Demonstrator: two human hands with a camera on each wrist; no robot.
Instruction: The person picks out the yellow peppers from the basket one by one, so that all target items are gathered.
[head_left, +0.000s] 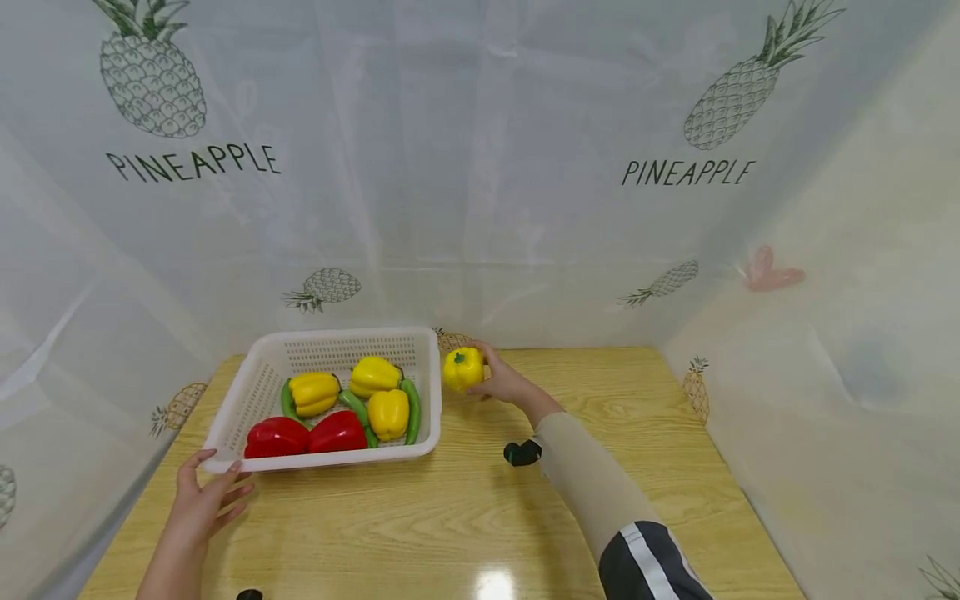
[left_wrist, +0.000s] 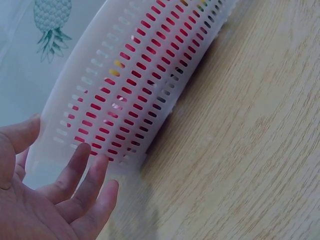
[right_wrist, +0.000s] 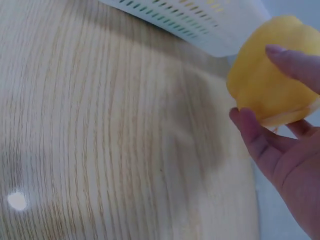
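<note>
In the head view, my right hand [head_left: 501, 379] holds a yellow bell pepper [head_left: 462, 368] just right of the white plastic basket [head_left: 435, 400]. The right wrist view has the thumb on one side of the pepper [right_wrist: 272, 70] and fingers beneath it. My left hand [head_left: 206, 500] is at the basket's near left corner, its fingers spread and loosely bent around that corner. Inside the basket lie two red peppers [head_left: 337, 432], several yellow bell peppers [head_left: 389, 414] and several long green peppers [head_left: 412, 410]. Red shows through the slotted wall in the left wrist view.
The basket stands on a wood-grain table [head_left: 420, 533], toward its back left. A pale sheet [head_left: 480, 208] printed with pineapples hangs behind and along both sides. A black object [head_left: 522, 453] sits by the right sleeve, and another dark one [head_left: 250, 594] shows at the bottom edge.
</note>
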